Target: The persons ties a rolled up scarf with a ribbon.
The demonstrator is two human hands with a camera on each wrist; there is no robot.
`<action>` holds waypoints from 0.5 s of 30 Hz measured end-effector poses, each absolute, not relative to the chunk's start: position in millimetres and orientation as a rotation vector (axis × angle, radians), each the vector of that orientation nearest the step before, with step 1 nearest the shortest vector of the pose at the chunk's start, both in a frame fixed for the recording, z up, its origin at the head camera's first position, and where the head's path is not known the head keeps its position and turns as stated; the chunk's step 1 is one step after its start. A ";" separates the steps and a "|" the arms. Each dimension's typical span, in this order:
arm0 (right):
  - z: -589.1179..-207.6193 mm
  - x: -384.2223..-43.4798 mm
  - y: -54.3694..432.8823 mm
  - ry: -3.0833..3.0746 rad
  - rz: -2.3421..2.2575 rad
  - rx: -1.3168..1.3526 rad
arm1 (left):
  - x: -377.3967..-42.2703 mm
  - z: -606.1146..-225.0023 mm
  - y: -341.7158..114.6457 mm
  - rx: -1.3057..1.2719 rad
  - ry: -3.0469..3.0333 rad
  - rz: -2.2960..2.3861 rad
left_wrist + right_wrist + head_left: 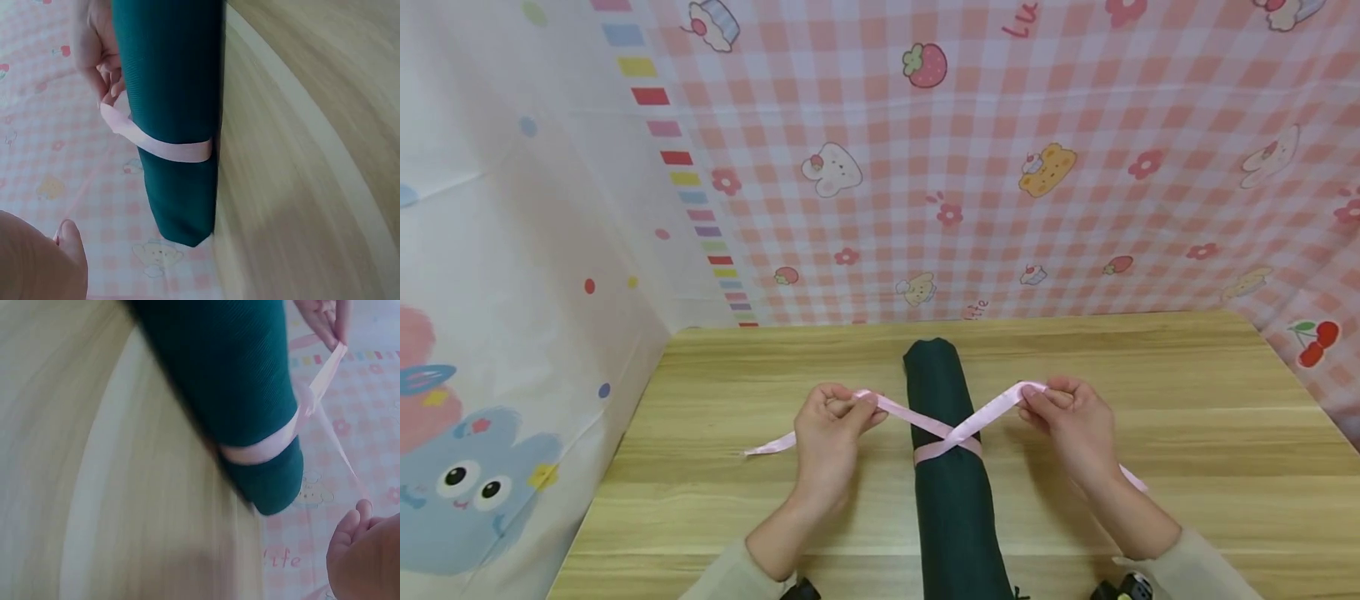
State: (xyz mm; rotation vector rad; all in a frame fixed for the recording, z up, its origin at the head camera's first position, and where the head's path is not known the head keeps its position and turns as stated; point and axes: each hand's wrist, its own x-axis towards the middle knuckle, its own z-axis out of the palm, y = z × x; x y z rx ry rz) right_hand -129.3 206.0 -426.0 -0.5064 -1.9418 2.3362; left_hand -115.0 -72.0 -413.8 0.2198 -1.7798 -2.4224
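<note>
Left hand (829, 437): thumb and fingers pinched on one length of pink satin ribbon (996, 409). Right hand (1081, 427): likewise pinched, opposite length. Ribbon wrapped around a dark green fabric roll (953, 517), lengths crossing on top; whether looped through there, hard to tell. Roll lying on wood-grain table (700, 483), between the hands. Behind: pink-checked printed cloth (880, 117).

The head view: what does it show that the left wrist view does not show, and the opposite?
Only the head view plainly shows the pink ribbon crossing over the dark green roll; also both sleeves and the blue cartoon.

Only the left wrist view shows the ribbon running down the roll's side to near the table.

Both show the ribbon, the roll, the table, the checked cloth, the left hand and the right hand.
</note>
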 end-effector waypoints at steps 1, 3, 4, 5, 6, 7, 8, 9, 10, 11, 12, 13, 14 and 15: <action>-425.6 -129.6 204.3 -1.910 2.357 -0.525 | -115.0 -413.4 -71.5 0.229 -1.783 -2.423; -424.9 -129.8 202.0 -1.849 2.407 -0.545 | -115.0 -412.6 -70.4 0.245 -1.794 -2.422; -424.5 -129.7 201.3 -1.815 2.436 -0.552 | -115.0 -412.1 -69.8 0.249 -1.804 -2.417; -424.2 -129.4 200.9 -1.792 2.458 -0.555 | -115.0 -411.7 -69.3 0.253 -1.813 -2.414; -424.0 -129.0 200.6 -1.773 2.479 -0.551 | -115.3 -411.4 -69.0 0.262 -1.818 -2.415; -423.9 -128.6 200.4 -1.760 2.498 -0.542 | -115.3 -410.8 -68.5 0.265 -1.818 -2.419; -423.9 -128.1 200.2 -1.744 2.519 -0.532 | -115.4 -410.2 -68.0 0.266 -1.812 -2.426; -423.8 -127.6 199.8 -1.737 2.533 -0.523 | -115.5 -409.7 -67.6 0.264 -1.806 -2.431; -423.7 -127.2 199.1 -1.740 2.540 -0.508 | -115.7 -409.3 -67.2 0.258 -1.802 -2.434; -423.5 -126.8 198.2 -1.748 2.544 -0.491 | -115.8 -408.8 -66.8 0.253 -1.793 -2.442; -423.1 -126.5 197.2 -1.754 2.547 -0.475 | -115.9 -408.1 -66.3 0.249 -1.782 -2.448; -422.6 -126.2 195.9 -1.763 2.542 -0.460 | -116.0 -407.3 -65.8 0.242 -1.775 -2.451; -421.9 -126.0 194.6 -1.771 2.538 -0.443 | -116.2 -406.6 -65.3 0.237 -1.770 -2.453; -421.0 -125.8 193.1 -1.783 2.531 -0.428 | -116.3 -405.9 -64.7 0.230 -1.764 -2.456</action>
